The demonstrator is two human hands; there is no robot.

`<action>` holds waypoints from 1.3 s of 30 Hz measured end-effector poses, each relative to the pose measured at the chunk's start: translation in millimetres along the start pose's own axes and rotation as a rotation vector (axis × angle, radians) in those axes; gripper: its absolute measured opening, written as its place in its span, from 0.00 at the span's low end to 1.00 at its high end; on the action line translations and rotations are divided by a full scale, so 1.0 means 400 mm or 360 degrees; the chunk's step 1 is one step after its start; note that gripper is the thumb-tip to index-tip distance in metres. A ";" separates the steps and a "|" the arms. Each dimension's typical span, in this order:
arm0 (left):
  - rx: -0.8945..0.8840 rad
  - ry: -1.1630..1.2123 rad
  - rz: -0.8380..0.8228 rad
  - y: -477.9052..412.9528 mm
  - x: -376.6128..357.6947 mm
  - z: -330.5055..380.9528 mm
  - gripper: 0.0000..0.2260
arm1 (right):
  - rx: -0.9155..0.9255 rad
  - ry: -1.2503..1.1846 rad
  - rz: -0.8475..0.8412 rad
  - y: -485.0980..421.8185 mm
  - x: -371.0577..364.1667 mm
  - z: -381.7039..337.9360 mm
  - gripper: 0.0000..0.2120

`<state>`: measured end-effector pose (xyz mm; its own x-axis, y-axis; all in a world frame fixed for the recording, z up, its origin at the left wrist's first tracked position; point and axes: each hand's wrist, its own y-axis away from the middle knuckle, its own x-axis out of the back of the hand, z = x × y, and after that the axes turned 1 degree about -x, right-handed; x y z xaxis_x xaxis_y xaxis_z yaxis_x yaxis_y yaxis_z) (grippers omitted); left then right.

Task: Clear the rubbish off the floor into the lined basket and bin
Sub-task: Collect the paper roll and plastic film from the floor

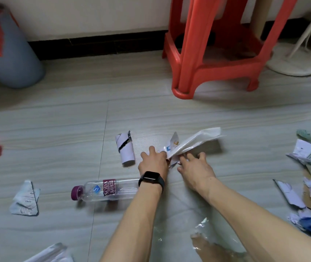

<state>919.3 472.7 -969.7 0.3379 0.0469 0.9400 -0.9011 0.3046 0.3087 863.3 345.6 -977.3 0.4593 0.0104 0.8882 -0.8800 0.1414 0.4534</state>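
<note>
Pinching wrapper (194,141) edge, left hand (153,162) | right hand (195,168) touching | bare floor (141,110) to stool (213,59)

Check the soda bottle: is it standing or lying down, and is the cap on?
Lying down, capped: the soda bottle rests lengthwise on the floor, with its purple cap on and pointing left.

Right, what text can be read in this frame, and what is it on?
"SODA": on the maroon label of the clear plastic bottle.
Smaller print beside it on that label: too blurred to read.
Print on the crumpled silver wrapper: too blurred to read.
Logos on the white wrapper gripped by the left hand: unreadable.
</note>
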 end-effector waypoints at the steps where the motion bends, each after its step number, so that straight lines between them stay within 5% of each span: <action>1: 0.0028 0.0004 0.0025 0.026 -0.003 -0.001 0.12 | 0.0013 -0.0019 0.0087 0.007 0.007 0.003 0.16; 9: -0.0080 0.0007 -0.0062 0.222 -0.042 -0.012 0.10 | 0.0129 -0.0147 0.0489 0.252 -0.115 0.083 0.08; 15: -0.0065 0.0047 0.0030 0.347 -0.090 -0.024 0.09 | 0.0321 -0.0337 0.0320 0.386 -0.210 0.128 0.25; 21: 0.0199 0.0218 0.0114 0.455 -0.033 -0.072 0.13 | 0.0157 -0.0070 0.0230 0.379 -0.171 0.047 0.25; 25: 0.0286 0.0192 0.0188 0.538 0.036 -0.116 0.16 | -0.0004 -0.0001 0.0171 0.397 -0.137 -0.007 0.16; 29: 0.0375 0.0290 0.0201 0.631 0.073 -0.168 0.12 | 0.0151 0.0202 0.0192 0.475 -0.175 -0.047 0.12; 34: 0.0419 0.0775 0.0232 0.760 0.135 -0.234 0.12 | 0.0218 -0.0112 0.0336 0.594 -0.127 -0.033 0.06; 39: 0.0343 0.0544 0.0334 0.970 0.258 -0.265 0.12 | 0.0422 -0.0513 0.0394 0.792 0.055 -0.096 0.12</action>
<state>633.4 696.6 -768.5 0.1795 0.4091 0.8947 -0.9835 0.0519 0.1736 599.5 428.6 -816.9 0.2084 -0.3011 0.9305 -0.9778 -0.0844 0.1916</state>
